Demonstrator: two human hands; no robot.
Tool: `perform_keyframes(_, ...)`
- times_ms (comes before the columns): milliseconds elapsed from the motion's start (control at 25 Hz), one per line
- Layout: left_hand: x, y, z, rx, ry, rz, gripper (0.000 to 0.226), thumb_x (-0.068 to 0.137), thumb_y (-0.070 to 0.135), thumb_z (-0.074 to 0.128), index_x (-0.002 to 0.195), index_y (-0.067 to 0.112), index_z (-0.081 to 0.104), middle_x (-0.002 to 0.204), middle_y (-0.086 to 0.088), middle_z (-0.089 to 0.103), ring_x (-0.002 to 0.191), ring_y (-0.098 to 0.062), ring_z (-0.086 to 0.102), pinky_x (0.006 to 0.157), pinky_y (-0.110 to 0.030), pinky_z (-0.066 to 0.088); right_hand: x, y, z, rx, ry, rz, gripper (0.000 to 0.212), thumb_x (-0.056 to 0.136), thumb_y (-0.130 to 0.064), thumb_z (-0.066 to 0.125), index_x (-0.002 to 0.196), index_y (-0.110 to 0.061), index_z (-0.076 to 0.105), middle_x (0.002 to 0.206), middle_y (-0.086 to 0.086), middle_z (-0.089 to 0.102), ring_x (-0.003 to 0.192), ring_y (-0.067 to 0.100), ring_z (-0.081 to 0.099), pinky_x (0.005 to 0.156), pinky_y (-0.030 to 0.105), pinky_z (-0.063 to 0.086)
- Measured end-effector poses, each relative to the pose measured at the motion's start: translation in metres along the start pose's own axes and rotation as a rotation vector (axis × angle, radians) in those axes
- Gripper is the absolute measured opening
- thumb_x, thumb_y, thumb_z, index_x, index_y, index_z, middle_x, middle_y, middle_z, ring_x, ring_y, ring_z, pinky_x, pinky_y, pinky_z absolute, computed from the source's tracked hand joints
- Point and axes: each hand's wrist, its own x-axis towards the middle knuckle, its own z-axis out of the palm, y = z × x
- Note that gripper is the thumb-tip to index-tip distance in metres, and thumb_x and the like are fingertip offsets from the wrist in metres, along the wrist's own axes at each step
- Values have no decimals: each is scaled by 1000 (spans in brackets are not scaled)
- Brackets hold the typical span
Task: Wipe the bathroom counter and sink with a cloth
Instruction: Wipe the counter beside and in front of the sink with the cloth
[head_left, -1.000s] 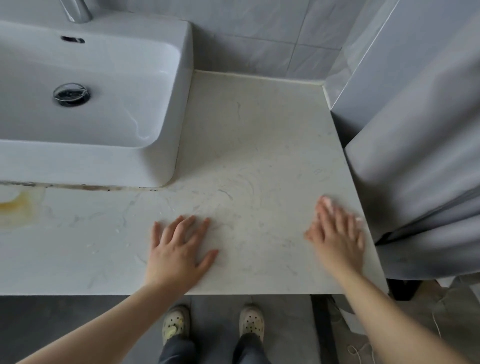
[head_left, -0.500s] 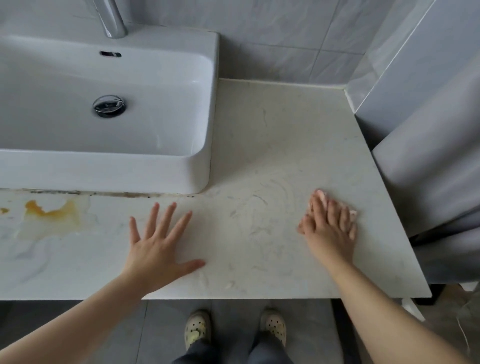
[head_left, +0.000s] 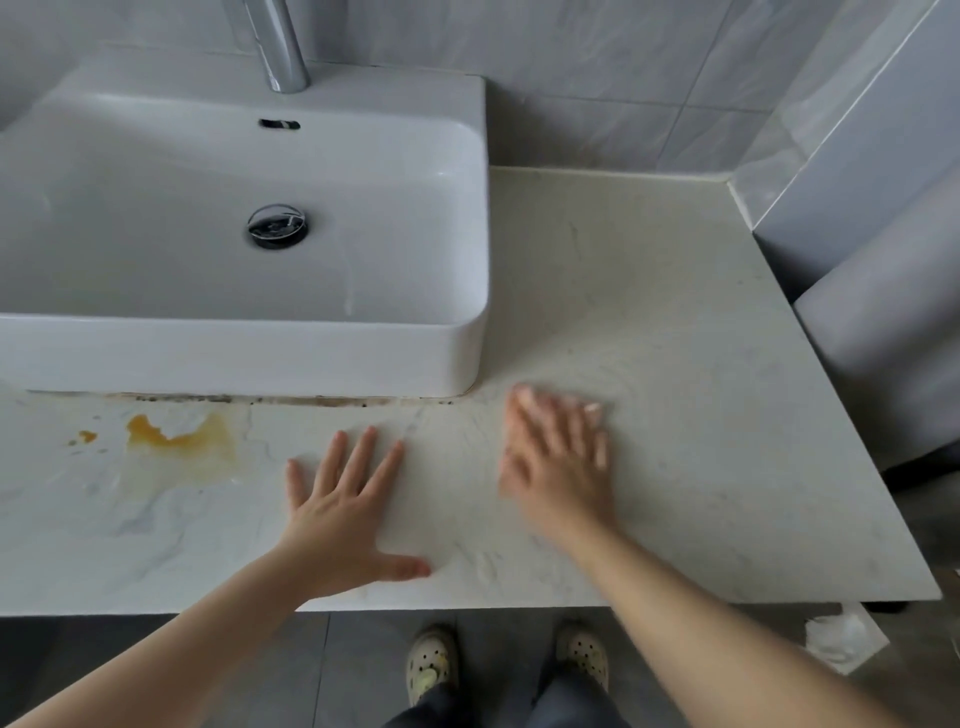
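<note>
You will find no text, label, brand, number or sign that can be read anywhere in this view.

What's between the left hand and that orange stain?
Only bare counter, seen in the head view, between left hand and orange stain.
</note>
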Motion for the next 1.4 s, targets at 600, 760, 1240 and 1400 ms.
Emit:
perform_keyframes(600,-9,-34,-3,20,69,174,131,43,86,38,131,17,-31,138,14,-36,130,-8,-37,108,-39,-23,-16,-48,20,-141,92,-475,59,91,-50,24,147,-32,21,154,-4,28,143,27,21,117,46,5)
perform_keyframes(760,-10,-33,-2,52,92,178,128,45,88,33,129,19,-34,136,12,-40,129,-11,-40,109,-40,-23,9,-73,18,-23,177,-184,59,86,-45,34,142,-27,39,138,-1,47,133,28,39,111,45,15)
perform_keyframes(1240,-15,-32,18,118,281,119,119,56,92,30,144,18,1,153,4,1,135,-5,-24,108,-36,-22,-52,-52,34,-47,232,-127,60,86,-44,35,143,-26,38,148,1,41,137,33,35,110,49,14)
perform_keyframes(1400,-16,-32,14,116,235,105,127,50,97,12,143,15,-10,153,5,-9,137,-9,-25,110,-39,-19,-53,-43,27,-167,165,-460,56,93,-45,30,146,-28,30,149,-3,39,137,28,36,107,45,17)
